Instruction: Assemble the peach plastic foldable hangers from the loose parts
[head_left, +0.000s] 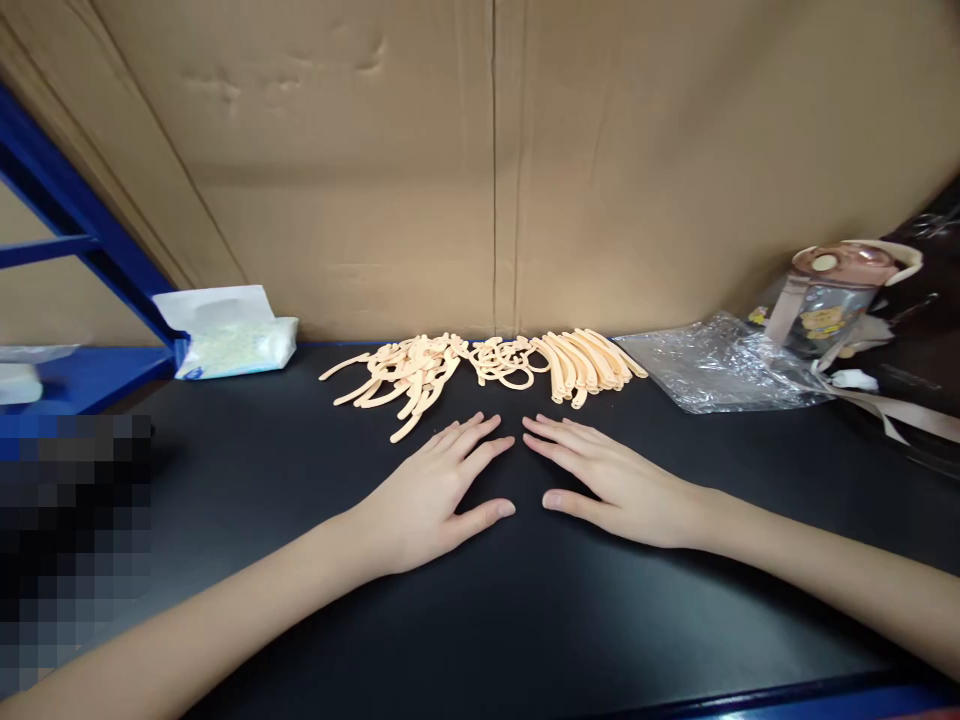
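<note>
The peach-coloured parts lie in three adjoining groups at the far side of the black surface (525,620), ahead of the hands. The left group, a loose heap of curved strips (427,365), has pieces pointing in various directions, which suggests no deliberate alignment. The middle group consists of small ring-shaped pieces (491,352). The right group, a row of curved pieces (585,362), lies nearly parallel and overlapping; this probably keeps like parts together and easy to pick singly. All three groups appear to be within reach.

The left hand (431,490) is nearest the loose strips; the right hand (630,490) is nearest the aligned row. Both rest palm down, fingers extended and slightly spread, holding nothing. The fingertips point inward with a narrow gap between the hands, leaving the parts unobstructed.

To the right lies a clear plastic bag (720,365), beside a drink bottle (832,300). A soft white pack (240,340) sits at far left. A cardboard panel (375,200) backs the surface, apparently as a screen.
</note>
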